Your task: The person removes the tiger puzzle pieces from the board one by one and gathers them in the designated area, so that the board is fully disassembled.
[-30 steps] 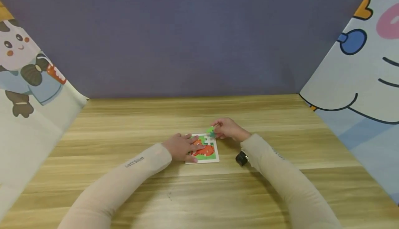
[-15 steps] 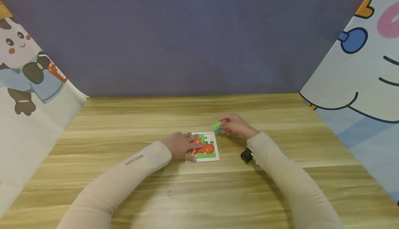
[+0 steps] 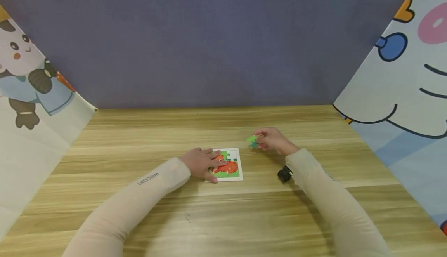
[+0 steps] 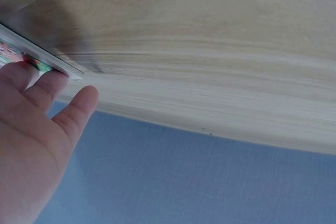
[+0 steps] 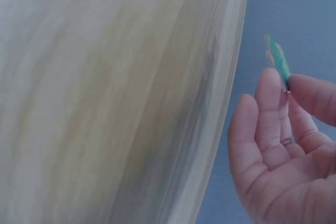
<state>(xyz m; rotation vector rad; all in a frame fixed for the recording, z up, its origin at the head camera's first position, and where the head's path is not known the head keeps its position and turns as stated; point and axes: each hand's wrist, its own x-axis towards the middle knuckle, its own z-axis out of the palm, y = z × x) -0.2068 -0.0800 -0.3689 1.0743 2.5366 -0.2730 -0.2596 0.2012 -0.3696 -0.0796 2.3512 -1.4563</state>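
Note:
A small square jigsaw puzzle point(image 3: 228, 174) in a white frame lies on the table, showing an orange striped animal on green. A white gap shows at its upper right corner. My left hand point(image 3: 200, 163) rests on the puzzle's left side with fingers spread; in the left wrist view the fingertips point(image 4: 52, 80) lie at the frame's edge. To the right of the puzzle, my right hand point(image 3: 274, 139) pinches a green puzzle piece point(image 5: 279, 61) between thumb and fingers, held up above the table.
The wooden table point(image 3: 195, 218) reaches back to a dark blue-grey partition point(image 3: 216, 47). Cartoon-printed panels point(image 3: 394, 90) flank it on both sides. A black wrist device point(image 3: 285, 174) sits by the right sleeve.
My right hand has moved right, away from the puzzle's upper right corner, carrying the green piece. The left hand stays on the puzzle.

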